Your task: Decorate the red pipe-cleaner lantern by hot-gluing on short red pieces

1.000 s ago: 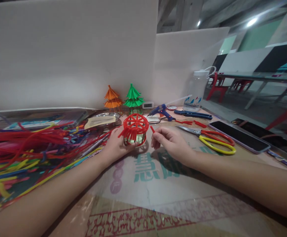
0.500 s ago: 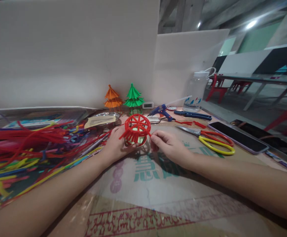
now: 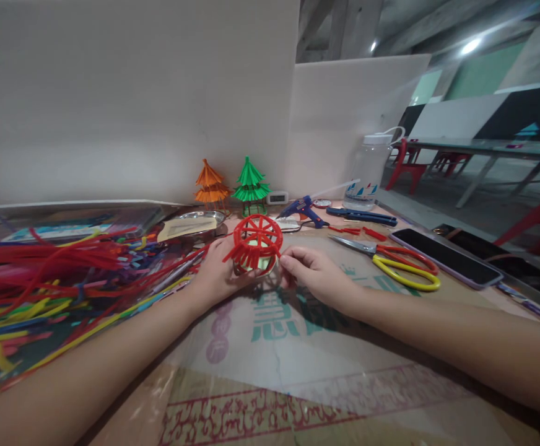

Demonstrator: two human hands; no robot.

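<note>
A red pipe-cleaner frame (image 3: 257,230), round with spokes across its top and short red pieces fanned along its near side, is held above the table in front of me. My left hand (image 3: 218,266) is closed around its left and lower side; some of the fingers are hidden behind it. At its right edge, the thumb and fingertips of my right hand (image 3: 303,269) pinch a short red pipe-cleaner piece against the frame. Whether that piece is joined to the frame I cannot tell.
Loose coloured pipe cleaners (image 3: 56,266) cover the left side. Behind stand an orange tower (image 3: 212,186), a green tower (image 3: 250,186) and a metal dish (image 3: 200,220). To the right are a glue gun (image 3: 303,210), pliers (image 3: 363,216), scissors (image 3: 391,263), a phone (image 3: 446,257) and a bottle (image 3: 370,173).
The view has shifted very slightly. Both hands stay at the red frame, with the right fingertips a touch nearer to its edge.
</note>
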